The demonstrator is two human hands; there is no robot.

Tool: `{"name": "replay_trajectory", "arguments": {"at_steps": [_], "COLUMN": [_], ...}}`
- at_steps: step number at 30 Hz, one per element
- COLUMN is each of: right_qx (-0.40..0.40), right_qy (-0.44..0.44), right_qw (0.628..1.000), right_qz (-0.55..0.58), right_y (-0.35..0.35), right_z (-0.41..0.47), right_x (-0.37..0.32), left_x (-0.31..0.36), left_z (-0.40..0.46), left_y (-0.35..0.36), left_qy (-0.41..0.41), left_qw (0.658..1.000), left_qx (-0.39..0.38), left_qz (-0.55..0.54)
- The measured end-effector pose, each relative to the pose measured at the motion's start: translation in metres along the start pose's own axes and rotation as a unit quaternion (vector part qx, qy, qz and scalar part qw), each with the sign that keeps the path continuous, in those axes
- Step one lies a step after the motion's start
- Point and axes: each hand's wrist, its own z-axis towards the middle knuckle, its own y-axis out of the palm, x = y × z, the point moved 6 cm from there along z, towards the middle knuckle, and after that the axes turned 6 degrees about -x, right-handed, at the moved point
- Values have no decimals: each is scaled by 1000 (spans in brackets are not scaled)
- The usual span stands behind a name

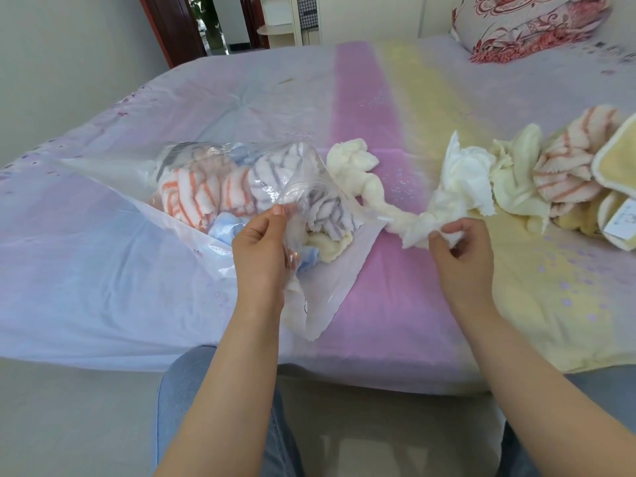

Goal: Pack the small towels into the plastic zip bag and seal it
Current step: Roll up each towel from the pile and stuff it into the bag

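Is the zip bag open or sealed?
Open: the left hand holds up the bag mouth's top flap, towels showing inside.

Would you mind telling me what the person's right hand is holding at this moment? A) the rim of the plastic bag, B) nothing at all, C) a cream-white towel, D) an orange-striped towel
C: the right hand pinches a cream-white towel beside the bag's mouth, while the left hand holds the plastic zip bag open.

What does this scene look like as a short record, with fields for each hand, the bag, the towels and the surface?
left hand: holds the upper edge of the zip bag's mouth
right hand: pinches a cream towel
zip bag: open, lying on the bed, partly filled
in bag: orange-striped towel, purple-striped towel, blue towel
still outside: pile of towels at right
surface: bedsheet
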Motion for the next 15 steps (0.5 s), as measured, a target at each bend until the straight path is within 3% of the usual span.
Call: {"name": "replay_trajectory", "arguments": {"at_steps": [4,7,9,12,13,15], "right_qx": [-8,-109,-196,-337,-367,-381], "right_qy": [-142,-223,-178,14,63,81], "right_qw": [988,966,964,941,927,919], "right_qz": [64,69,38,7,41,58], "right_y": [13,52,88,148,165,185], "right_z": [-53,-70,-69,-67,-68,-64], "right_x": [-62,-87,-83,-60,-56,-57], "left_x": [8,16,22,32,33,34], "left_z": [-5,-11,-14,-18,-20,-23], "left_y": [2,2,0,-4,-5,-5], "left_qy": [12,16,16,33,39,52], "left_qw": [1000,1000,999,996,996,994], "left_qx": [-9,-24,-34,-55,-56,-49], "left_qz": [3,7,15,54,65,79]}}
